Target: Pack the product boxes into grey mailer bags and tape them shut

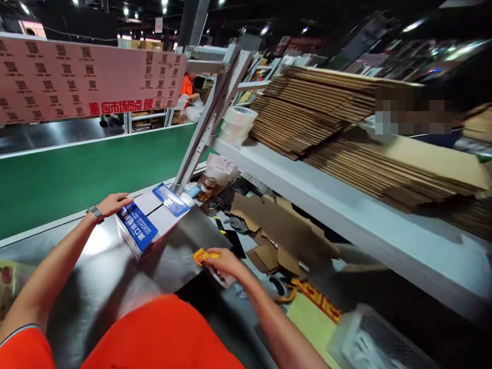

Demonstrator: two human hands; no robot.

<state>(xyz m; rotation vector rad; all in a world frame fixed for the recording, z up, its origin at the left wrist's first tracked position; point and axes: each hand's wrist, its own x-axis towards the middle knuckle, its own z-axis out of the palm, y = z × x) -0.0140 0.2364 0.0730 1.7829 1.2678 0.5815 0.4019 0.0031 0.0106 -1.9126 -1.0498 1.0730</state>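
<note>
A white carton with blue labels point(148, 220) lies on the shiny steel worktop point(103, 277) beside the green conveyor belt point(77, 174). My left hand point(114, 203) rests flat on the carton's far left corner; a watch is on that wrist. My right hand point(223, 262) is closed on a small yellow tool point(203, 255), likely a cutter or tape dispenser, at the worktop's right edge, a little right of the carton.
Stacks of flattened brown cartons point(346, 128) fill the white shelf point(307, 189) on the right, with tape rolls point(238, 125) at its near end. Loose cardboard pieces point(280, 225), bottles and clutter lie below. A pink printed board point(84, 77) stands beyond the belt; a person in orange works far back.
</note>
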